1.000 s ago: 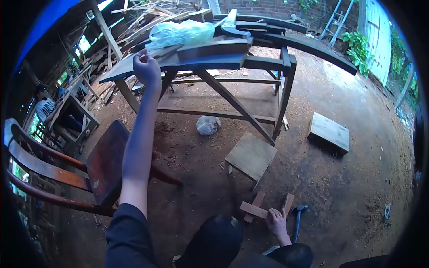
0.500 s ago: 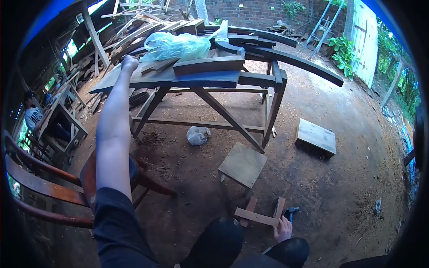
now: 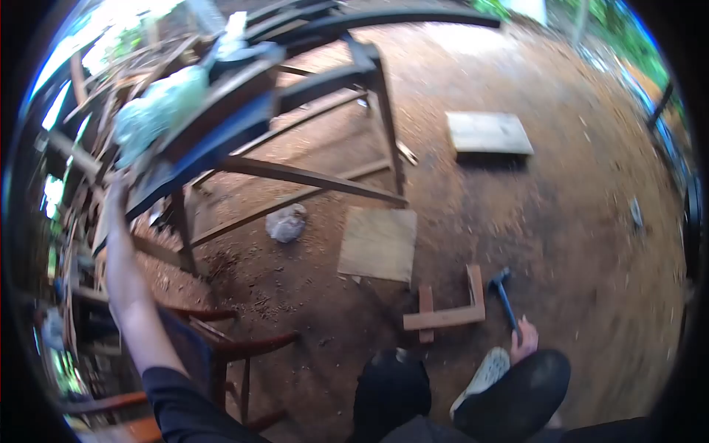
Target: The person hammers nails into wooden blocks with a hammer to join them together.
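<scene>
Your right hand (image 3: pixel 525 340) meets the hammer (image 3: pixel 505 297), best gripped squarely — its closure, and your blurred left hand's (image 3: pixel 118 181), cannot be told.

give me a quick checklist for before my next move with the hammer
1. Right hand at the handle end of the hammer: ok
2. Hammer head apart from the wooden strips: ok, it lies to their right
3. Left hand down at the strips to steady them: not ok, it is up by the workbench
4. Long strip lying across one short strip and meeting the other at a corner: ok
5. Nail set in that corner: cannot tell, too small to see
</scene>
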{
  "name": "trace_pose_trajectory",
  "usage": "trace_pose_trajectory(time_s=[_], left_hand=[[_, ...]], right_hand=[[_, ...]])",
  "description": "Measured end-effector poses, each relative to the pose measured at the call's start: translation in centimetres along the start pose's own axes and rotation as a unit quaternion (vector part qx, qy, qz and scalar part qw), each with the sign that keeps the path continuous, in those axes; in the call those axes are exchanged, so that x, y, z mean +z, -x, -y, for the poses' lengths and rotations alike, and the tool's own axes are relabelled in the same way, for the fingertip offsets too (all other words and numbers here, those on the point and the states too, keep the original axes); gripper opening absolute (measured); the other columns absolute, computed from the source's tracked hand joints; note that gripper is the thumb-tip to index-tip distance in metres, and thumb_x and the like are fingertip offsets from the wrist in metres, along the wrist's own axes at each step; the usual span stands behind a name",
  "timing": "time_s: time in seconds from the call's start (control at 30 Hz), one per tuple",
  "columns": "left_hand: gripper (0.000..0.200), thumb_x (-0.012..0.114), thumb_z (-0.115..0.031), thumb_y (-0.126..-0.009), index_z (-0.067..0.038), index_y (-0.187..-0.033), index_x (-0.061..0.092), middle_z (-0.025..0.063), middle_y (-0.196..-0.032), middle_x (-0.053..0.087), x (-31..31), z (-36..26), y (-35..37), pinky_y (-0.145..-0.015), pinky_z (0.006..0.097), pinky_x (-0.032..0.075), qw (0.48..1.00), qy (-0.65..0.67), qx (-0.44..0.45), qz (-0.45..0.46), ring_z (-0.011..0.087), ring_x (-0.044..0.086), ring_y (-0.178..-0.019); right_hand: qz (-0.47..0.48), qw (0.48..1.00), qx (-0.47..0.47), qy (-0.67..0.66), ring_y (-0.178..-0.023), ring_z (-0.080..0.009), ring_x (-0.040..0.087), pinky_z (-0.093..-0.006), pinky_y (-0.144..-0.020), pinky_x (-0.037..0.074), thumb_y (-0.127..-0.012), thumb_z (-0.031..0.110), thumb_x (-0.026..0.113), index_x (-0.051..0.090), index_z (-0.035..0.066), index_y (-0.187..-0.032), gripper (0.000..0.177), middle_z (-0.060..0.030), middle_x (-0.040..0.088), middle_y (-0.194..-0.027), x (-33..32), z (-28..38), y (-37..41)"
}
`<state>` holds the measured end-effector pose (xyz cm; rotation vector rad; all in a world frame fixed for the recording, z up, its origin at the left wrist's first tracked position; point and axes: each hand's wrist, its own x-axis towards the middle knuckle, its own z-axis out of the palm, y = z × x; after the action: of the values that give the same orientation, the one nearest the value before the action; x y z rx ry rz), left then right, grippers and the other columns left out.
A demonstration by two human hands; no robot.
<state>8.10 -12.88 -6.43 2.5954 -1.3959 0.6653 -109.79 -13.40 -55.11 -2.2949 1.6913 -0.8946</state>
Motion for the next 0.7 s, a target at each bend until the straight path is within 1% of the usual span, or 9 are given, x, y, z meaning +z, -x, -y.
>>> trace_pose_trajectory(time_s=[0.03, 0.07, 0.1, 0.13, 0.17, 0.23, 0.43, 0.57, 0.7], left_hand=[[0.035, 0.063, -0.030, -0.102, -0.006, -0.125, 0.073, 0.0169, -0.118, 0.076, 0.5, 2.7, -1.9, -0.091, 0.0431, 0.057, 1.000, -0.019, -0.015, -0.014, 0.0290, 0.073, -0.105], [0.034, 0.067, -0.031, -0.100, -0.007, -0.122, 0.075, 0.0150, -0.114, 0.078, 1.3, 4.4, -3.9, -0.087, 0.0423, 0.059, 0.998, -0.040, -0.029, -0.029, 0.0264, 0.075, -0.099], [0.032, 0.072, -0.032, -0.099, -0.008, -0.120, 0.077, 0.0131, -0.110, 0.079, 1.8, 5.1, -4.9, -0.083, 0.0414, 0.061, 0.996, -0.058, -0.042, -0.052, 0.0239, 0.077, -0.092], [0.032, 0.071, -0.031, -0.099, -0.008, -0.119, 0.077, 0.0130, -0.110, 0.079, 1.3, 4.8, -5.2, -0.083, 0.0411, 0.061, 0.997, -0.057, -0.052, -0.028, 0.0236, 0.077, -0.093], [0.031, 0.071, -0.030, -0.099, -0.007, -0.119, 0.077, 0.0128, -0.110, 0.079, 1.4, 4.4, -5.0, -0.083, 0.0408, 0.061, 0.997, -0.042, -0.069, -0.020, 0.0234, 0.077, -0.093], [0.030, 0.071, -0.029, -0.099, -0.007, -0.119, 0.077, 0.0126, -0.111, 0.079, 1.8, 3.1, -5.4, -0.083, 0.0402, 0.061, 0.996, -0.039, -0.078, -0.004, 0.0229, 0.076, -0.093], [0.028, 0.070, -0.025, -0.100, -0.006, -0.119, 0.077, 0.0119, -0.111, 0.077, 1.5, 0.4, -3.7, -0.084, 0.0384, 0.060, 0.995, -0.027, -0.097, -0.006, 0.0214, 0.075, -0.095], [0.026, 0.070, -0.022, -0.100, -0.006, -0.119, 0.077, 0.0115, -0.112, 0.077, -0.5, -1.8, -1.9, -0.085, 0.0372, 0.060, 0.994, 0.003, -0.091, -0.065, 0.0204, 0.074, -0.097], [0.024, 0.070, -0.020, -0.101, -0.005, -0.119, 0.077, 0.0110, -0.113, 0.076, -4.1, -6.4, 4.7, -0.085, 0.0360, 0.059, 0.976, 0.056, -0.063, -0.201, 0.0194, 0.073, -0.098]], right_hand=[[0.002, 1.000, 0.013, 0.015, -0.122, -0.0391, 0.065, -0.0495, -0.108, 0.048, -0.093, 0.014, 0.072, 0.071, 0.003, -0.127, 0.035, -0.0188, 0.068, -0.138, -0.8, 0.4, -0.2], [0.035, 0.999, 0.014, 0.038, -0.122, -0.0381, 0.065, -0.0489, -0.108, 0.048, -0.093, 0.013, 0.072, 0.070, 0.002, -0.128, 0.037, -0.0187, 0.068, -0.139, -2.1, 1.5, -0.9], [0.041, 0.999, 0.021, 0.027, -0.123, -0.0378, 0.065, -0.0487, -0.109, 0.048, -0.094, 0.014, 0.071, 0.071, 0.003, -0.127, 0.035, -0.0179, 0.067, -0.139, -2.5, 1.9, -1.3], [0.044, 0.999, 0.021, 0.024, -0.125, -0.0372, 0.064, -0.0477, -0.110, 0.047, -0.095, 0.014, 0.071, 0.070, 0.004, -0.128, 0.034, -0.0162, 0.067, -0.140, -3.0, 2.4, -1.9], [0.067, 0.996, 0.049, 0.036, -0.126, -0.0367, 0.063, -0.0468, -0.109, 0.047, -0.095, 0.014, 0.071, 0.070, 0.005, -0.128, 0.034, -0.0152, 0.067, -0.141, -3.7, 3.3, -2.7], [0.058, 0.996, 0.048, 0.037, -0.125, -0.0356, 0.063, -0.0452, -0.108, 0.048, -0.096, 0.014, 0.072, 0.070, 0.006, -0.128, 0.033, -0.0148, 0.066, -0.142, -3.9, 3.8, -4.1], [0.067, 0.997, 0.042, 0.024, -0.124, -0.0333, 0.064, -0.0440, -0.106, 0.048, -0.098, 0.016, 0.070, 0.068, 0.006, -0.128, 0.032, -0.0133, 0.069, -0.138, -3.4, 3.2, -8.2], [0.062, 0.997, 0.042, 0.006, -0.122, -0.0322, 0.065, -0.0435, -0.105, 0.048, -0.099, 0.018, 0.070, 0.069, 0.007, -0.127, 0.031, -0.0116, 0.070, -0.134, -2.4, 3.0, -10.8], [0.069, 0.997, 0.037, -0.007, -0.119, -0.0294, 0.066, -0.0419, -0.101, 0.049, -0.100, 0.022, 0.070, 0.070, 0.009, -0.125, 0.029, -0.0093, 0.073, -0.126, -1.7, 3.2, -12.7]])
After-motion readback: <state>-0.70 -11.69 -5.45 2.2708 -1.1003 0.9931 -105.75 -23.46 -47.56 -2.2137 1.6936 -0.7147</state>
